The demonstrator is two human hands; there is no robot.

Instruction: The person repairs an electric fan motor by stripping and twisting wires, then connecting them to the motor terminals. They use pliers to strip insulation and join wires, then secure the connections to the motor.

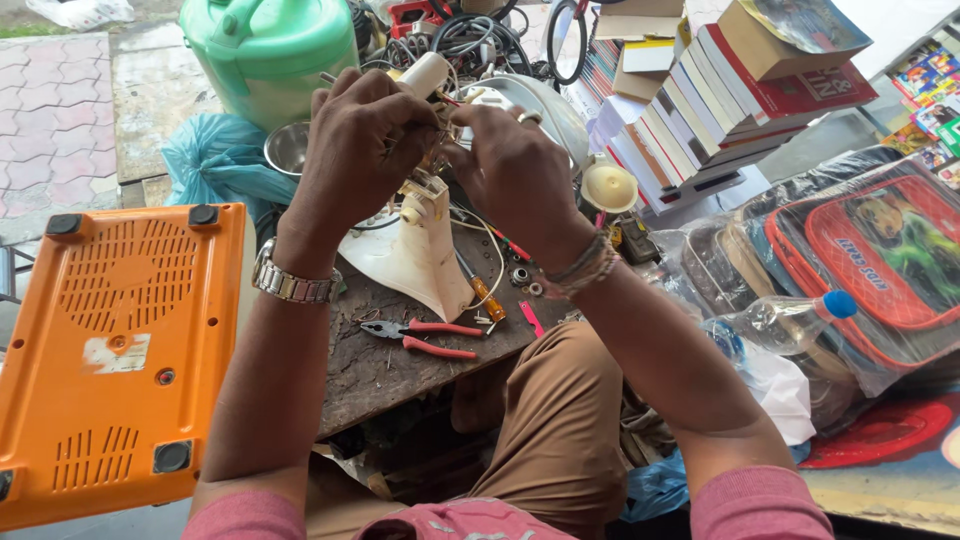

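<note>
At the far left of the frame an orange appliance casing [115, 350] lies underside up, its black rubber feet and vent slots showing. Above it, at upper left, stands a green plastic jug [268, 50], and just below that a small steel bowl [288, 147] sits beside a blue plastic bag [215, 160]; what the bowl holds cannot be seen.

Right of the casing, the left hand [355, 150], a metal watch at its wrist, is curled narrow, its fingertips pinched on small wiring at the top of a cream plastic appliance body [420, 255]. A white cylindrical part [425, 72] pokes up just past the knuckles. The body stands on the dark worn workboard [385, 365], its long axis running from the fingers down toward the person, widening to a flared base. Both hands meet at its upper end; the work lies between them, about equally near each.

Below it on the board lie red-handled pliers [425, 338] and a yellow-handled screwdriver [488, 297], well clear of either hand.

The right hand [515, 170], ringed and with thread bands at the wrist, is likewise closed narrow on the same wiring; exactly what its fingertips grip is hidden.

Further right stand stacked books [720, 95], then a clear bottle with a blue cap [785, 318] lying on its side against wrapped red bags [880, 260].
</note>
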